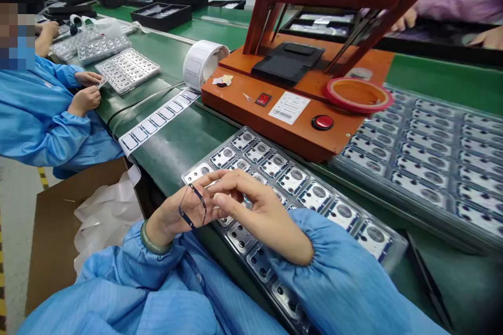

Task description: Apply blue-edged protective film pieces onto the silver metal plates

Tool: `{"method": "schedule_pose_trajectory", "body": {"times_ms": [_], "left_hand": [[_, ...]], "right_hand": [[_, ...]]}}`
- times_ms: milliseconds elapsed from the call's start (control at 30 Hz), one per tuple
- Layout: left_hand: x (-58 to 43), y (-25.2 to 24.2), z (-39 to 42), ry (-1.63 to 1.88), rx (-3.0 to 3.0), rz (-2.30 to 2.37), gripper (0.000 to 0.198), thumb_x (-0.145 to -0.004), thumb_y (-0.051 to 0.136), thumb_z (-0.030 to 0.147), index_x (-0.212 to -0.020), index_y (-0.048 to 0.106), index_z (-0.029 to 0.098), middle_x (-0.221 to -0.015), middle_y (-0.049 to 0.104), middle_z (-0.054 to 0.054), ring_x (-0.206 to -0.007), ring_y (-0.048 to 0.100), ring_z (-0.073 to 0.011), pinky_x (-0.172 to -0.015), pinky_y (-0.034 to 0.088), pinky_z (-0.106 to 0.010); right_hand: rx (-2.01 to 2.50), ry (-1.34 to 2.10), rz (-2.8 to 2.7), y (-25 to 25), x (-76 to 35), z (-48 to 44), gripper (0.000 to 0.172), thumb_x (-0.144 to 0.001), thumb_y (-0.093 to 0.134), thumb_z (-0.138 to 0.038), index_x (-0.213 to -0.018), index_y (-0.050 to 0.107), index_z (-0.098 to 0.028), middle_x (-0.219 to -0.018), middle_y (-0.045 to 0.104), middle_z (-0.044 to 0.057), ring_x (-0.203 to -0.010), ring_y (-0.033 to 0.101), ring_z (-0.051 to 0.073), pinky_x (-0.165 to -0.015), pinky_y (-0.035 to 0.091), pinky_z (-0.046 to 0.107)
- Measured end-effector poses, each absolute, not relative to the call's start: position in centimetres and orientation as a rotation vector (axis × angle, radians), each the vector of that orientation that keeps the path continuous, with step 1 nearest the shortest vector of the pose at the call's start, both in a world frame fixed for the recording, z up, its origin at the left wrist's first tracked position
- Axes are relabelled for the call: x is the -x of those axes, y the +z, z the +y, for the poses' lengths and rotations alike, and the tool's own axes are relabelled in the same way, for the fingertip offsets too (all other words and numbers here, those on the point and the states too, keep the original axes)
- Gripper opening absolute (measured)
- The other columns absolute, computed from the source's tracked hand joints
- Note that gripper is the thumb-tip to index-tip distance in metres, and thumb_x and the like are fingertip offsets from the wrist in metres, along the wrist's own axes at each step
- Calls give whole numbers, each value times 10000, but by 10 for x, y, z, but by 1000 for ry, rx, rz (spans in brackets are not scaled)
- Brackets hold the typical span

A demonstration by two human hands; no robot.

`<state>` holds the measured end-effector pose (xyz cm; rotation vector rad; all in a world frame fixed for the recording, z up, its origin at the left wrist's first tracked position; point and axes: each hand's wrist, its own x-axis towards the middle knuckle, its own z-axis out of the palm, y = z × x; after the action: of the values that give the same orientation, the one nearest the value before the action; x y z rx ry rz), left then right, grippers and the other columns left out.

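Observation:
My left hand (173, 214) is turned palm up above the near edge of a clear tray (395, 251) of metal-and-blue plates. A thin, dark, frame-shaped sticker (203, 201) stands tilted in front of its palm and seems held by it. My right hand (259, 207) reaches across from the right, its thumb and forefinger bent together at the left fingertips. Anything between those right fingers is hidden. Plates with round silver discs, such as this one (293, 179), sit in rows in the tray, partly under my hands and right sleeve.
An orange press (236, 107) stands behind the tray, with a pink tape roll (359, 97) on it. A sticker strip (157, 123) runs off a white roll (194, 65). Stacked trays (424, 167) and black tweezers (428, 282) lie right. A co-worker's hands (84, 99) work left.

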<state>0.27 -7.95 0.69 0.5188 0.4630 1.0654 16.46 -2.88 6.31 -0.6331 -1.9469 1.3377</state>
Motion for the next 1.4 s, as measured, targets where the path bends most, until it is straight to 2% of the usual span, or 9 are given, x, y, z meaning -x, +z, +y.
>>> {"method": "schedule_pose_trajectory", "body": {"times_ms": [133, 400, 533, 667, 933, 1033, 1100, 1233, 1400], "left_hand": [[-2, 9, -80, 1070, -514, 492, 644, -645, 797, 372, -1231, 574, 227, -1127, 647, -62, -1051, 600, -191, -900, 456, -273], [-4, 5, -79, 1048, -590, 522, 595, -711, 746, 331, -1258, 558, 197, -1058, 655, -95, -1032, 619, -223, -823, 490, -270], [-1, 2, -78, 1065, -628, 536, 576, -703, 765, 312, -1236, 579, 194, -1029, 652, -92, -963, 633, -204, -827, 489, -275], [6, 2, -74, 1134, -774, 637, 565, -662, 814, 304, -1183, 612, 216, -1049, 623, -73, -905, 614, -172, -845, 479, -293], [26, 16, -69, 1202, -1070, 967, 372, -740, 748, 339, -1071, 664, 193, -1041, 648, -85, -919, 615, -188, -817, 488, -293], [32, 8, -59, 1395, -1220, 1369, 270, -784, 695, 309, -1029, 684, 196, -1052, 646, -77, -962, 597, -193, -888, 458, -310], [33, -2, -53, 1438, -1315, 1576, 312, -773, 697, 283, -1074, 676, 205, -1121, 626, -82, -1047, 573, -215, -942, 433, -326], [27, -16, -46, 1199, -1410, 1614, 461, -804, 621, 192, -1261, 581, 233, -1266, 600, -85, -1180, 544, -246, -1039, 390, -388], [22, -20, -58, 1149, -1371, 1652, 440, -816, 539, 120, -1227, 621, 254, -1312, 597, -45, -1246, 511, -239, -1115, 323, -403]], "right_hand": [[665, 1439, -1912, 59, -166, -31, 74, -839, 627, -241, -854, 696, -219, -1006, 707, 48, -949, 651, 190, -828, 520, 343], [632, 1368, -1925, 59, -160, -37, 54, -806, 664, -178, -824, 705, -208, -947, 709, 33, -973, 646, 164, -794, 528, 273], [660, 1384, -1920, 57, -161, -37, 39, -805, 671, -183, -793, 704, -201, -917, 702, 34, -852, 655, 149, -701, 528, 257], [691, 1259, -1976, 55, -163, -39, 47, -816, 662, -201, -782, 695, -201, -747, 660, 10, -682, 610, 129, -633, 501, 258], [711, 1100, -2143, 60, -179, -35, 121, -865, 613, -251, -756, 645, -208, -736, 652, 13, -701, 609, 140, -661, 490, 271], [932, 1072, -2079, 66, -200, -26, 168, -858, 622, -337, -750, 663, -215, -764, 662, 19, -722, 612, 155, -683, 485, 285], [1133, 1037, -1953, 67, -218, -22, 208, -834, 639, -418, -783, 683, -221, -776, 663, 19, -714, 601, 159, -669, 471, 288], [1425, 1007, -1671, 58, -250, -19, 289, -729, 718, -504, -793, 701, -223, -792, 672, 20, -727, 592, 169, -661, 460, 290], [1421, 1078, -1561, 27, -257, -15, 257, -737, 726, -465, -799, 704, -217, -804, 675, 32, -752, 590, 174, -676, 470, 296]]}}
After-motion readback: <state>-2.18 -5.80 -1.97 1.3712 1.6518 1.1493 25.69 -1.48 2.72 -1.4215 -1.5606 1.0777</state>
